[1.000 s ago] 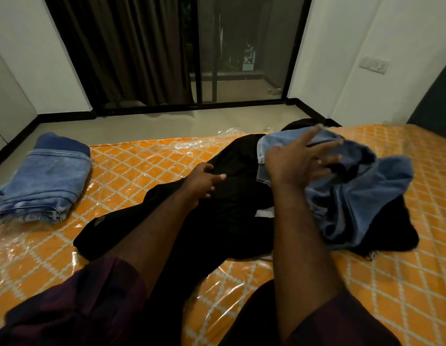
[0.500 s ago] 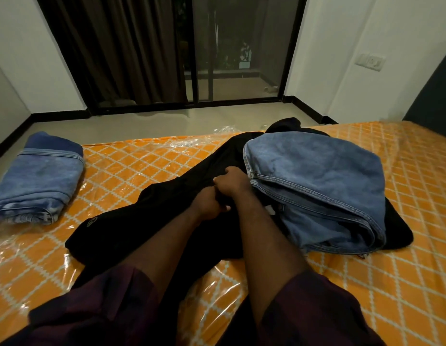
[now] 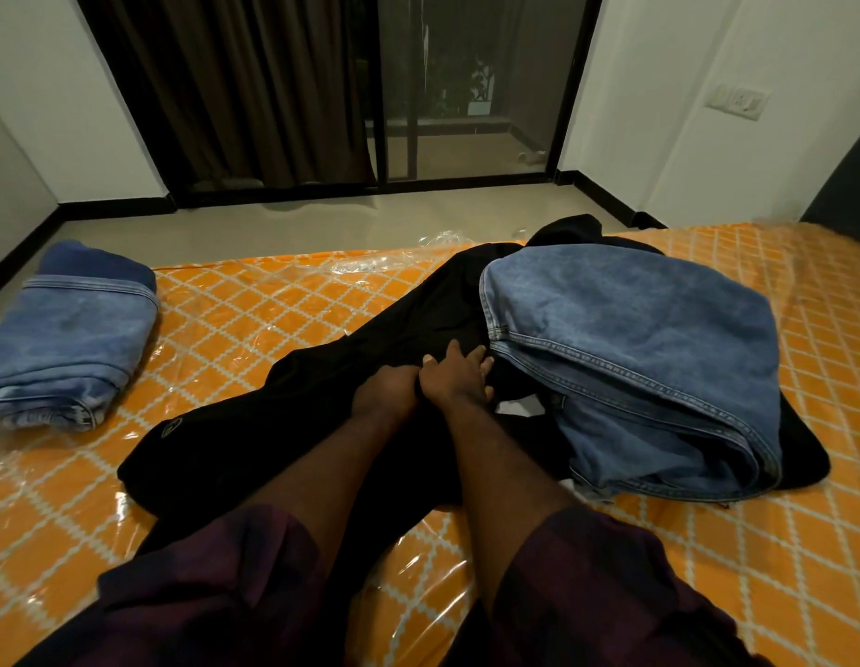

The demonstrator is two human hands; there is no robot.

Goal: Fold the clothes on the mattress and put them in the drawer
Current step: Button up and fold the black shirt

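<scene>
Clenched left hand [image 3: 384, 392] on crumpled black cloth garment [image 3: 255, 440], pressed with open right hand [image 3: 454, 377]. Likely needed slow pull — pinned under blue denim jeans [image 3: 635, 339] just right.

Glossy plastic-wrapped mattress [image 3: 235, 324]; matt denim jeans [image 3: 635, 339].
</scene>
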